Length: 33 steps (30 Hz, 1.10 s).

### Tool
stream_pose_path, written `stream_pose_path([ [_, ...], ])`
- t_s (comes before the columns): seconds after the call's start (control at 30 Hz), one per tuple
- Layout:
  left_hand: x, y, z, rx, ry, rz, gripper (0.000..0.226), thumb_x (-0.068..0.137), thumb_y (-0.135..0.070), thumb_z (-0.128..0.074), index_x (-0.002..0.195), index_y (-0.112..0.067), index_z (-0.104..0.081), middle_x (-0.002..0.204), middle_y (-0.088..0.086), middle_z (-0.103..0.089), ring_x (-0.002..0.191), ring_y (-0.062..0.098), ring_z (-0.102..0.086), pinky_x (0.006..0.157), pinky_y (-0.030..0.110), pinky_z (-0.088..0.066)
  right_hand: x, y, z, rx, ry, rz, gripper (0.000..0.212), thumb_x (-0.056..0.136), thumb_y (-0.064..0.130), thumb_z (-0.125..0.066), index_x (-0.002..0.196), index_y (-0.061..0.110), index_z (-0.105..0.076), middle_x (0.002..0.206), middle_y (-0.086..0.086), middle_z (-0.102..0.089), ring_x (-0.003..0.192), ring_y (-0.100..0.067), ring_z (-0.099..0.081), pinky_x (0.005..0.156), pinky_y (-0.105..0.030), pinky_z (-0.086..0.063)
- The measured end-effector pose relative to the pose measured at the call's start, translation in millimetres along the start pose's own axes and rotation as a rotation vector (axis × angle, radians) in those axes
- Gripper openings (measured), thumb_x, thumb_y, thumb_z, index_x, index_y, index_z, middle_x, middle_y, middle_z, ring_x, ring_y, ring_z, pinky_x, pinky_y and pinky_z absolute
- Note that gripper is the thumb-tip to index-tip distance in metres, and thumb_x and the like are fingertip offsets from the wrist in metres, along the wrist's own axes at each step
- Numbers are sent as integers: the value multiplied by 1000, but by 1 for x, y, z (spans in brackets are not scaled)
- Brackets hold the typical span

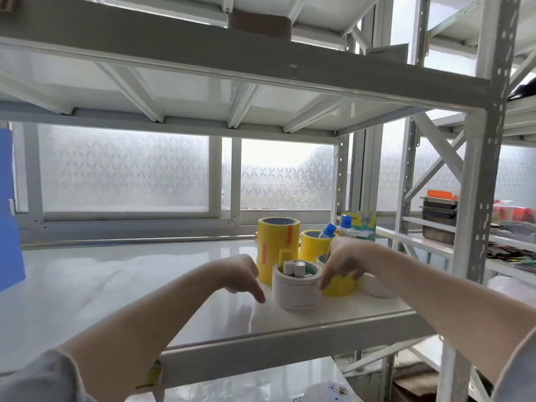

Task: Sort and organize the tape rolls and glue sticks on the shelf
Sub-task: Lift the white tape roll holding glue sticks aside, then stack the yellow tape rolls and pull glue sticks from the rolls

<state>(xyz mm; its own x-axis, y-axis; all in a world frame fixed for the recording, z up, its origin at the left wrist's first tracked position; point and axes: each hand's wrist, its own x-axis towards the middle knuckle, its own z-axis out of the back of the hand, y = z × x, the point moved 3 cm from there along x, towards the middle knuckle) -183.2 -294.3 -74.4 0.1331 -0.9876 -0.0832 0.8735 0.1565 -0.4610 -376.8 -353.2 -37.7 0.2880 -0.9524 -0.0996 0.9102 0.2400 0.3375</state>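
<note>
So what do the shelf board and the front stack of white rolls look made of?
Shelf board: glossy white, perhaps laminate or coated metal, since it mirrors the window. White rolls: matte, paper-like wound tape, layered edges showing; blur leaves the exact material open.

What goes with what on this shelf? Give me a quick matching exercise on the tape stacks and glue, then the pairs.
Things:
1. tall stack of yellow tape rolls
2. stack of white tape rolls
3. low yellow tape roll
4. blue-capped glue bottle

States:
A. under the right hand
B. white-capped glue sticks stand in its core
C. leans inside a yellow roll at the back
D. marked with red strips, beyond the left hand

Pairs: 1-D, 2-B, 3-A, 4-C
</note>
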Motion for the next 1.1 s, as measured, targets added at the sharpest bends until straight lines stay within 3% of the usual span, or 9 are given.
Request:
stream_pose_path([
  [0.1,-3,1,25,111,-132,-37,66,76,-27,-77,133,-7,-51,131,7,-57,117,22,-56,100,31,-46,0,9,25,-103,-81,51,61,66,31,-85,116,4,-63,114,-11,-66,102,-25,-65,85,-33,-56],
  [0.2,-4,-1,48,124,-253,-112,71,75,-26,-78,137,-9,-47,133,6,-56,121,21,-54,100,29,-44,0,15,39,-198,-142,102,59,67,33,-83,116,6,-65,115,-7,-65,103,-23,-63,90,-36,-55],
  [0.37,4,-18,74,173,-388,-253,86,72,-26,-80,143,-12,-35,147,5,-42,135,22,-39,109,31,-34,8,14,42,-281,-144,141,54,71,32,-81,117,9,-65,117,-5,-66,105,-21,-63,92,-34,-53],
  [0.53,28,-36,75,232,-343,-301,92,68,-24,-83,145,-14,-32,149,2,-40,137,21,-36,113,34,-31,25,17,37,-280,-147,199,60,73,30,-79,127,13,-58,123,-2,-61,109,-21,-59,90,-32,-52],
  [0.67,51,-47,70,312,-284,-312,93,68,-24,-83,145,-15,-32,148,1,-41,136,21,-37,112,37,-33,43,25,36,-265,-183,250,71,75,30,-78,137,15,-46,134,-1,-53,118,-22,-53,98,-34,-48],
  [0.93,79,-56,62,397,-202,-308,70,69,-28,-82,131,-17,-51,126,1,-60,112,20,-55,90,31,-47,68,46,38,-314,-221,290,83,72,29,-80,142,16,-38,139,-2,-48,123,-23,-49,98,-36,-47],
  [1.1,84,-54,65,421,-229,-330,61,72,-32,-79,126,-16,-57,122,3,-60,108,20,-55,90,32,-49,73,39,37,-381,-190,250,81,73,32,-80,140,11,-39,137,-5,-49,122,-25,-50,98,-38,-47],
])
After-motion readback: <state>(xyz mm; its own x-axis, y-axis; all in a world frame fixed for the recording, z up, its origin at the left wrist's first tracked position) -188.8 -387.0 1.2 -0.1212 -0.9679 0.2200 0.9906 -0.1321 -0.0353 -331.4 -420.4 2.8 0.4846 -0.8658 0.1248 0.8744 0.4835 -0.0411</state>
